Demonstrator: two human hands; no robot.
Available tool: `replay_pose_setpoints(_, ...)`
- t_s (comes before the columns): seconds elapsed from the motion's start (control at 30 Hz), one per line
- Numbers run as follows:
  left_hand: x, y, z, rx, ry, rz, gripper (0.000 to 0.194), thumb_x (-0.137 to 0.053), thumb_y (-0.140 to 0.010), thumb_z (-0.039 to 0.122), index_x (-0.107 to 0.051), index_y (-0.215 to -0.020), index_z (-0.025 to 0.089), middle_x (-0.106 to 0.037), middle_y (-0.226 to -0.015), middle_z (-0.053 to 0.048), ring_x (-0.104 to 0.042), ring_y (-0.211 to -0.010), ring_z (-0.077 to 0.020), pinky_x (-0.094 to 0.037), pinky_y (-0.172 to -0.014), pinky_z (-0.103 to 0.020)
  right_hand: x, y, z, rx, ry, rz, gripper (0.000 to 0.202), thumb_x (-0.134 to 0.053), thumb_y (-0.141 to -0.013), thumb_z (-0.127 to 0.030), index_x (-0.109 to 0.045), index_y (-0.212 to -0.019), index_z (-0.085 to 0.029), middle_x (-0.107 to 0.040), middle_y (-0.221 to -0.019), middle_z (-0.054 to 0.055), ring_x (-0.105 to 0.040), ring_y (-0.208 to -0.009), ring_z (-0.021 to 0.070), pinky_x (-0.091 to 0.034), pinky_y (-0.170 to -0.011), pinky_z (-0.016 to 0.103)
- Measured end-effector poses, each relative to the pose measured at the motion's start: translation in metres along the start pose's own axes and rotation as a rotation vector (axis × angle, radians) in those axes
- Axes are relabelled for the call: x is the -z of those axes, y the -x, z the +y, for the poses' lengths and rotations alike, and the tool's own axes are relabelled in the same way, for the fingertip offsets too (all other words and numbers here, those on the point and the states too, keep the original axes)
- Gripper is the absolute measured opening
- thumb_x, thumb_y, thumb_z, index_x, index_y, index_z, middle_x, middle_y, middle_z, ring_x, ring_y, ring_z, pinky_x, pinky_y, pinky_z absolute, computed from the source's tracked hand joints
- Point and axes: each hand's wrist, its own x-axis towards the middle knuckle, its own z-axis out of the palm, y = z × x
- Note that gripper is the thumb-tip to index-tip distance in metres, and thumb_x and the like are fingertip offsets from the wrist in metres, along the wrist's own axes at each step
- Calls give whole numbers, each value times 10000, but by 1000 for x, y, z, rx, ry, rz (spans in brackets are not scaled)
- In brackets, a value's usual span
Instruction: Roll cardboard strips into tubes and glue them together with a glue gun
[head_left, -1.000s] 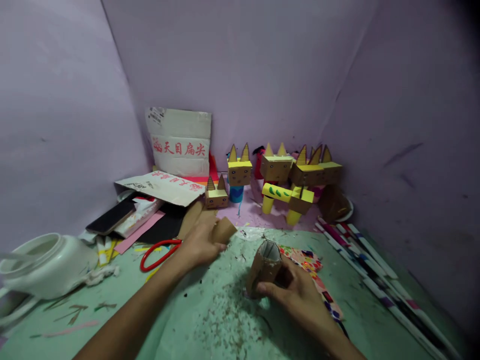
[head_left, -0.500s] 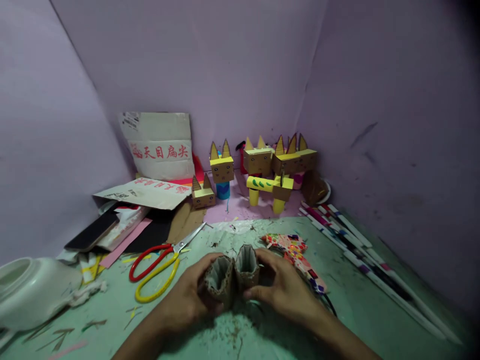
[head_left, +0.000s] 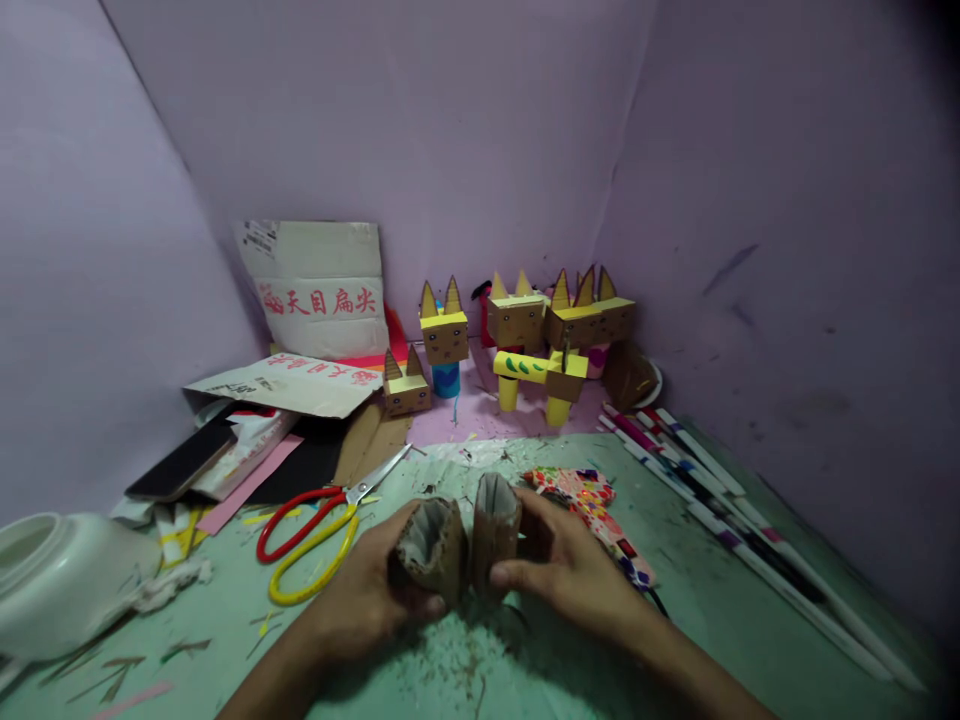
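Two short brown cardboard tubes with pale insides and ragged rims are held side by side above the green table. My left hand (head_left: 379, 580) is wrapped round the left cardboard tube (head_left: 442, 560), which leans to the left with its open end up. The right cardboard tube (head_left: 495, 530) stands nearly upright between the thumb and fingers of my right hand (head_left: 562, 560). A narrow gap parts the tubes at the top. Their lower ends are dark and hard to make out. Brown crumbs lie on the table below them.
Red and yellow scissors (head_left: 330, 530) lie open at the left, near a white pot (head_left: 90, 575). Cardboard sheets (head_left: 292, 385) are behind. Box-headed cardboard figures (head_left: 444, 340) stand at the back. A floral-patterned glue gun (head_left: 592, 510) and several markers (head_left: 720, 520) lie at the right.
The tubes have moved slightly apart. The right one is raised a little and shows more of its side; the left one tilts further left. Both hands still hold them.
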Motion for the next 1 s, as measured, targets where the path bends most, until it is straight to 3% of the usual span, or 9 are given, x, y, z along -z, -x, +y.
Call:
replay_pose_setpoints(0.17,19,11,-6,-26,365,109,518,-783,-617,375,-636,-1081,199,-678,-1067,-96,-602,-1004,-314,-471,-859,-410,-1,-56,-24,82,230,63,409,-707,-687,-161,-626,-1085,-204,-694,-1033,75,-637,-940,260,-479,-842,417)
replay_pose_setpoints(0.27,21,12,-10,-30,622,191,506,-806,-577,224,-659,-1061,214,-697,-1065,-79,-593,-1069,-306,-440,-938,-405,-13,-91,-34,125,343,99,420,-755,-625,-150,-653,-1032,-147,-668,-1068,134,-589,-1008,313,-404,-918,476)
replay_pose_setpoints(0.33,19,10,-11,-22,704,261,536,-802,-526,127,-674,-1038,215,-710,-1052,-62,-588,-1091,-294,-422,-969,-385,-22,-99,-37,154,385,158,359,-700,-671,-134,-651,-1026,-121,-618,-1155,167,-509,-1123,327,-323,-991,481)
replay_pose_setpoints(0.4,16,7,-11,-21,768,323,580,-779,-484,55,-677,-1030,222,-713,-1057,-47,-587,-1101,-286,-409,-986,-379,-28,-92,-35,163,391,209,325,-619,-724,-119,-641,-1048,-129,-600,-1175,156,-488,-1138,298,-302,-1003,452)
replay_pose_setpoints(0.57,8,4,-11,-48,747,353,541,-740,-464,-7,-698,-955,215,-714,-1064,-43,-609,-1067,-265,-444,-928,-335,-26,-46,-23,38,272,281,140,-577,-757,-237,-649,-854,-167,-659,-873,83,-577,-813,226,-415,-769,372)
replay_pose_setpoints(0.67,1,5,-12,-77,676,304,472,-742,-479,7,-712,-897,223,-690,-1116,-32,-576,-1117,-254,-441,-932,-307,-23,-24,-15,-125,105,238,318,-523,-802,-449,-605,-680,-167,-590,-612,37,-538,-573,173,-412,-572,317)
replay_pose_setpoints(0.73,-4,6,-13,-93,676,272,313,-749,-555,92,-721,-832,237,-672,-1136,-16,-558,-1144,-257,-446,-938,-321,-23,-13,-11,-227,-31,183,456,-475,-807,-575,-591,-657,-161,-555,-561,18,-515,-494,141,-404,-500,281)
replay_pose_setpoints(0.83,-9,6,-15,-156,676,225,99,-728,-675,237,-728,-772,256,-643,-1180,-1,-523,-1193,-252,-424,-978,-333,-27,-3,-4,-296,-195,140,512,-613,-674,-664,-619,-756,-159,-576,-672,24,-544,-571,138,-417,-476,238)
replay_pose_setpoints(1.0,-13,-1,-20,-181,547,192,211,-762,-652,357,-742,-836,255,-595,-1267,-50,-459,-1251,-311,-427,-980,-381,-32,3,2,-279,-353,89,482,-806,-499,-556,-656,-701,-145,-594,-649,24,-530,-585,124,-426,-530,229)
